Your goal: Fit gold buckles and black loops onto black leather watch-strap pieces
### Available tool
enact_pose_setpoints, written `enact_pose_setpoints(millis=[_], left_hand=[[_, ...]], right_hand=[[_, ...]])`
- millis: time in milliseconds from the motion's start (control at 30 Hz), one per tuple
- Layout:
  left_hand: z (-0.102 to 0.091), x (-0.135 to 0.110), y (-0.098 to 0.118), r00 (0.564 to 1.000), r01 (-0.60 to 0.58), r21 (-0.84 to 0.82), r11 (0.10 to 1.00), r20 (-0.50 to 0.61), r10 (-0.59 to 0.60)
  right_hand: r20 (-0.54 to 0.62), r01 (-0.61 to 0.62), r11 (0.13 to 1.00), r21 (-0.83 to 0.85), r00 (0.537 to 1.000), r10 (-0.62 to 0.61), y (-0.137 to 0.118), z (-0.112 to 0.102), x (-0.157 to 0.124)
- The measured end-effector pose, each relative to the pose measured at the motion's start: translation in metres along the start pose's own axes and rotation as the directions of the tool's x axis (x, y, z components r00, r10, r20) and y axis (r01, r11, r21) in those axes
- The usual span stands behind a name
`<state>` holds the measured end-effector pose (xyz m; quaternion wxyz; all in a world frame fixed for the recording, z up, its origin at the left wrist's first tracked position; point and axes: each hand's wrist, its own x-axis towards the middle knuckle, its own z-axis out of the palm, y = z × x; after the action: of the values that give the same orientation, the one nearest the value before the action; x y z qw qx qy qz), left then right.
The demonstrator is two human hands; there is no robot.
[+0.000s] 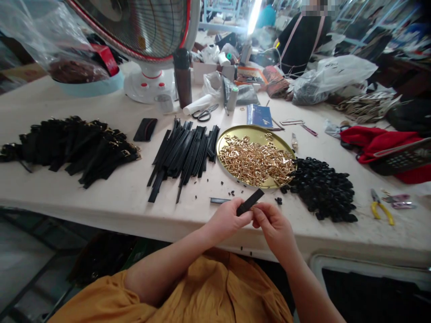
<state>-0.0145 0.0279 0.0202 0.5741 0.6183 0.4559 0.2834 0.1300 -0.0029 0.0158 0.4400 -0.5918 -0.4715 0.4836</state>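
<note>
My left hand (225, 220) is closed around a short black strap (251, 202), whose free end points up and to the right. Beside it, my right hand (274, 226) pinches at the strap's near edge; a small gold glint shows at the fingertips, but what they grip is mostly hidden. Just beyond my hands stands a round gold tray (232, 131) heaped with gold buckles (252, 159). Against its right side lies a pile of small black loops (325, 190). Flat black strips (186, 154) are bundled left of the tray. Another strip (218, 200) lies by my left hand.
Black straps with gold buckles (84, 150) are heaped at the left. Behind are a phone (145, 129), scissors (204, 114), a blue booklet (259, 115) and a fan (148, 85). Yellow-handled pliers (380, 211) and red cloth (373, 139) lie right. A person (303, 38) is farther back.
</note>
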Motion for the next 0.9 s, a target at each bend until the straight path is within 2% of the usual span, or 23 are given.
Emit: enact_pose_setpoints(millis=[100, 233, 333, 400, 500, 600, 800, 900], left_hand=[[-0.003, -0.003, 0.003, 0.999, -0.026, 0.100, 0.995, 0.022, 0.024], [-0.005, -0.001, 0.001, 0.998, -0.046, 0.139, 0.989, 0.052, 0.040], [-0.004, 0.002, -0.002, 0.999, -0.008, 0.130, 0.991, 0.044, 0.002], [-0.003, 0.004, -0.004, 0.995, 0.066, 0.086, 0.994, 0.068, -0.072], [-0.001, 0.006, -0.004, 0.967, 0.195, -0.015, 0.981, 0.170, -0.190], [0.001, 0.007, -0.006, 0.956, 0.245, -0.051, 0.968, 0.182, -0.232], [0.003, 0.012, -0.010, 0.956, 0.253, -0.067, 0.965, 0.172, -0.238], [0.004, 0.013, -0.007, 0.920, 0.355, -0.200, 0.913, 0.247, -0.304]], right_hand=[[0.113, -0.157, 0.961, 0.226, 0.984, 0.134, 0.006, -0.003, -0.002], [0.172, -0.368, 0.809, 0.459, 0.930, 0.326, 0.013, -0.005, -0.002], [0.184, -0.399, 0.766, 0.504, 0.916, 0.357, 0.016, -0.003, -0.004], [0.203, -0.416, 0.747, 0.519, 0.909, 0.365, 0.018, -0.004, -0.005], [0.272, -0.514, 0.637, 0.575, 0.854, 0.443, 0.022, -0.005, -0.005], [0.355, -0.590, 0.530, 0.609, 0.800, 0.484, 0.027, -0.007, -0.006], [0.382, -0.612, 0.459, 0.644, 0.777, 0.501, 0.030, -0.005, -0.007], [0.323, -0.581, 0.455, 0.675, 0.787, 0.526, 0.026, -0.007, -0.005]])
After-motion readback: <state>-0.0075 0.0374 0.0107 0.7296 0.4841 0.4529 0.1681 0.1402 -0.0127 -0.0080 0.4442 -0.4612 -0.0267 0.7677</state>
